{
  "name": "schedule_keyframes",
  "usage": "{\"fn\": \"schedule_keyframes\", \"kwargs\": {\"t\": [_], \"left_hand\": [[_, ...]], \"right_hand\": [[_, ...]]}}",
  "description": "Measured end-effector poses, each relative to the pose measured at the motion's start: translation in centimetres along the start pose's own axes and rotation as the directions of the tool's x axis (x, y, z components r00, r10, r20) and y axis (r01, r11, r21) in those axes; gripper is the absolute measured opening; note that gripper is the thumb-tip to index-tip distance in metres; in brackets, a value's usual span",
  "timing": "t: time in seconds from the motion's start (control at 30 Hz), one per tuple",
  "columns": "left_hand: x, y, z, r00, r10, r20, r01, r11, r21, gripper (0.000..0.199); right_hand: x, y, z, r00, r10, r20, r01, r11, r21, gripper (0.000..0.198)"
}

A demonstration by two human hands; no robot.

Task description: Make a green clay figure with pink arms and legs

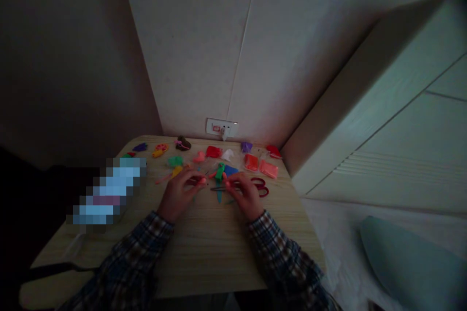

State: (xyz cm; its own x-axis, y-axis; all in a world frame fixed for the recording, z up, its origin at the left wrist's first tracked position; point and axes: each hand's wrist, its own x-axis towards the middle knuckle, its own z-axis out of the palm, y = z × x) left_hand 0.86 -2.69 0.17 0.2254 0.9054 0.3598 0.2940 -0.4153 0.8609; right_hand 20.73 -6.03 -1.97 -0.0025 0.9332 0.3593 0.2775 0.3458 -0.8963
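My left hand (178, 192) is closed in a pinch, with a small piece of pink clay (202, 181) at its fingertips. Opposite it, my right hand (246, 195) is pinched shut too; something pinkish shows at its fingertips, too small to make out. Between the hands, on the table, lies a small green clay figure (220, 173) with pink bits at its sides and a blue strip (219, 194) below it. Scissors with red handles (260, 187) lie beside and partly under my right hand, their blades pointing left.
On the wooden table (204, 243), packets of red clay (213, 151), orange clay (251, 162) and pink clay (269, 169) lie behind the hands. A brown clay piece (183, 143) sits at the back. A blurred-out screen (109, 192) stands left. A wall socket (221, 127) holds a plug.
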Motion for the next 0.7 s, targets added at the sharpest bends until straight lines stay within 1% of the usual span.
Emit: {"fn": "schedule_keyframes", "kwargs": {"t": [0.03, 0.1, 0.13, 0.2, 0.3, 0.37, 0.47, 0.5, 0.6, 0.7], "left_hand": [[0.8, -0.1, 0.0, 0.998, -0.057, -0.024, 0.055, 0.995, -0.078, 0.025], [1.9, -0.2, 0.2, 0.979, -0.188, -0.080, 0.167, 0.960, -0.223, 0.032], [2.2, -0.2, 0.3, 0.969, -0.230, -0.092, 0.199, 0.943, -0.268, 0.034], [2.5, -0.2, 0.6, 0.963, -0.259, -0.072, 0.226, 0.923, -0.311, 0.036], [2.3, -0.6, 0.9, 0.955, -0.297, -0.016, 0.276, 0.907, -0.319, 0.032], [2.0, -0.9, 1.0, 0.942, -0.334, -0.025, 0.310, 0.897, -0.316, 0.027], [1.7, -1.0, 0.9, 0.941, -0.335, -0.050, 0.308, 0.909, -0.282, 0.023], [1.7, -0.9, 0.9, 0.945, -0.324, -0.041, 0.302, 0.915, -0.267, 0.022], [1.6, -0.3, 0.9, 0.957, -0.285, 0.045, 0.288, 0.928, -0.237, 0.019], [1.7, 0.2, 0.8, 0.960, -0.251, 0.123, 0.272, 0.941, -0.203, 0.021]], "right_hand": [[0.8, 0.1, -0.2, 0.999, 0.029, -0.013, -0.029, 0.999, 0.029, 0.015], [2.1, 0.4, -0.5, 0.996, 0.081, -0.037, -0.079, 0.995, 0.057, 0.021], [2.5, 0.7, -0.5, 0.994, 0.104, -0.042, -0.101, 0.992, 0.070, 0.022], [2.8, 1.1, -0.6, 0.990, 0.140, -0.033, -0.136, 0.986, 0.100, 0.024], [2.6, 1.5, -0.7, 0.985, 0.169, 0.019, -0.170, 0.973, 0.156, 0.025], [2.4, 1.6, -0.8, 0.982, 0.182, 0.049, -0.188, 0.964, 0.188, 0.028], [2.2, 1.4, -0.9, 0.971, 0.227, 0.072, -0.238, 0.939, 0.248, 0.028], [2.1, 1.3, -0.9, 0.965, 0.250, 0.079, -0.262, 0.925, 0.275, 0.027], [2.0, 1.0, -0.7, 0.945, 0.316, 0.086, -0.326, 0.873, 0.363, 0.028], [1.9, 0.8, -0.4, 0.936, 0.341, 0.084, -0.345, 0.846, 0.407, 0.033]]}}
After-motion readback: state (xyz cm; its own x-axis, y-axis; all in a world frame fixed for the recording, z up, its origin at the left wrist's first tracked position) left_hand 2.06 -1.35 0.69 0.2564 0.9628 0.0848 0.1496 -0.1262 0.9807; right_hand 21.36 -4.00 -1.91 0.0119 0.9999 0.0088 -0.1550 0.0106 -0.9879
